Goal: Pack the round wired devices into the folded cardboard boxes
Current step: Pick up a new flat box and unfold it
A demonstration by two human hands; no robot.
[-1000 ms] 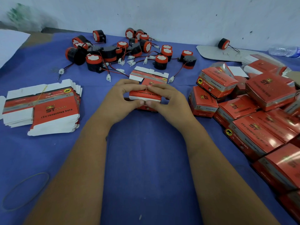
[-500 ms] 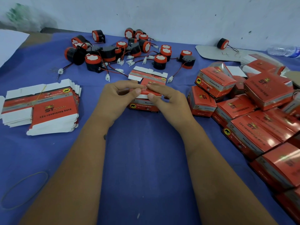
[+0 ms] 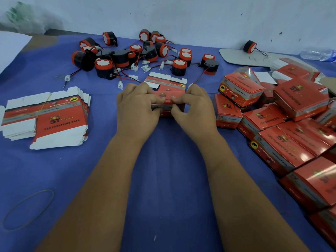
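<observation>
I see a desk (image 3: 163, 179) under blue cloth against a pale wall. At its centre my left hand (image 3: 135, 108) and right hand (image 3: 195, 110) both pinch a red box (image 3: 170, 95), fingers curled on its near edge. Beyond the box lie the round wired devices (image 3: 145, 55); left of it flat cartons (image 3: 47, 117); right of it packed boxes (image 3: 283, 128).

Both hands meet at the middle of the blue counter (image 3: 163, 179): the left hand (image 3: 135, 108) and right hand (image 3: 195, 110) pinch a red box (image 3: 171, 96) from either side. Behind it sprawls a tangle of round wired devices (image 3: 138, 55). A stack of flat boxes (image 3: 47, 115) lies left, a heap of folded boxes (image 3: 283, 120) right.
</observation>
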